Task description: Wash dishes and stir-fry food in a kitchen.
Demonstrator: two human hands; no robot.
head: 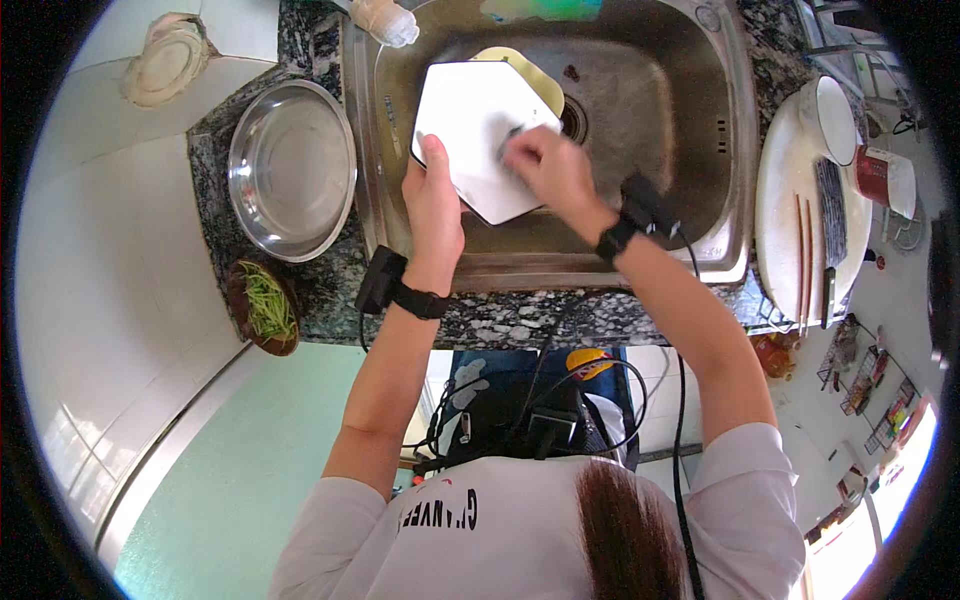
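A white hexagonal plate (465,112) with a dark rim is tilted over the left part of a stainless steel sink (637,97). My left hand (436,199) grips its lower left edge, thumb on the white face. Against that face, near the right corner, is my right hand (555,169), blurred, with fingers curled around a small dark object (510,141). Blur and fingers hide what that object is. Behind the plate, a pale yellow dish (517,58) with a wavy edge shows partly, beside the drain (574,120).
A steel basin (292,172) stands left of the sink, above a brown bowl of green cut vegetables (268,306). On the right, a white cutting board (780,217) carries a white bowl (829,120), chopsticks (804,255) and a knife (831,225). A wrapped faucet (384,21) projects at the top left.
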